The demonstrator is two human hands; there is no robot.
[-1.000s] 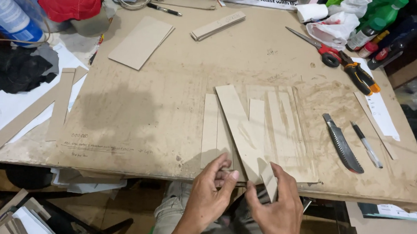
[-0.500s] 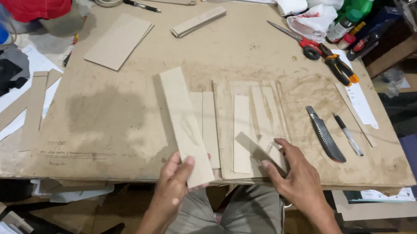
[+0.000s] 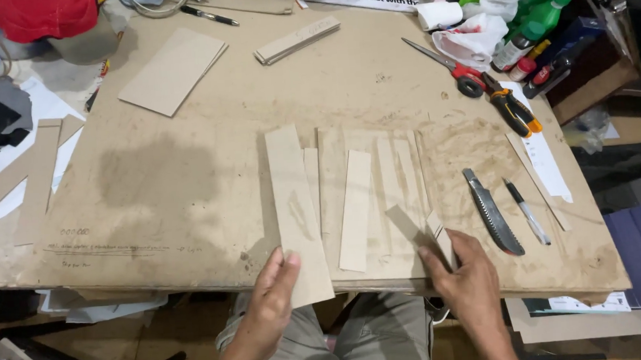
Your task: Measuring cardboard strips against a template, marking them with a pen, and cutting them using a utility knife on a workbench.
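My left hand [image 3: 274, 298] grips the near end of a long cardboard strip [image 3: 295, 204] that lies lengthwise on the worktable [image 3: 187, 181], its end overhanging the front edge. Over at the right, my right hand [image 3: 466, 278] pinches a small cardboard piece [image 3: 439, 232] standing on edge near the front edge. A short angled cardboard piece [image 3: 405, 223] lies beside it. Between the hands, a narrower strip [image 3: 356, 209] rests on a wider cardboard sheet [image 3: 401, 160].
A utility knife [image 3: 491, 210], a pen [image 3: 526, 212] and a paper slip [image 3: 542, 160] lie right of the sheet. Scissors [image 3: 447, 65] and pliers [image 3: 513, 109] sit further back. A cardboard panel [image 3: 173, 70] and stacked strips [image 3: 297, 40] lie at the back; bottles crowd the far right.
The long strip has swung from a slant over the sheet to lie straight at its left. My hands have spread apart, the right one taking hold of the small piece.
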